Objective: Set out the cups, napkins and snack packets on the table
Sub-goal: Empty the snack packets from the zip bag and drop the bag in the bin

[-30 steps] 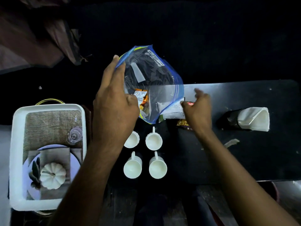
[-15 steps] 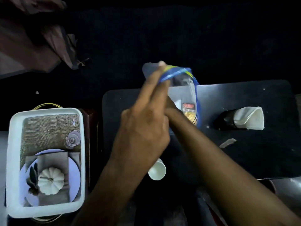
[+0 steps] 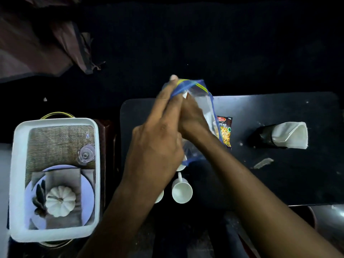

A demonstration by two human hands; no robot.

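A clear zip bag [image 3: 202, 107] with a blue and yellow seal is held above the dark table [image 3: 279, 174]. My left hand [image 3: 158, 138] pinches its top edge with the fingers stretched along the seal. My right hand [image 3: 191, 116] reaches inside the bag from below, its fingers hidden by the plastic and my left hand. A snack packet [image 3: 225, 131] with yellow contents lies on the table just right of the bag. White cups [image 3: 181, 190] stand near the table's front left; one shows fully, others are partly hidden under my left arm. White napkins [image 3: 290, 135] sit in a dark holder at the right.
A white tray [image 3: 55, 121] stands left of the table, holding a woven mat, a glass [image 3: 86, 153], a plate and a white pumpkin ornament [image 3: 59, 201]. A scrap of paper [image 3: 263, 162] lies near the napkin holder. Crumpled brown cloth [image 3: 46, 43] lies at the upper left.
My left hand carried the bag rightward over the table. My right hand moved from the table into the bag. One snack packet now lies outside the bag on the table.
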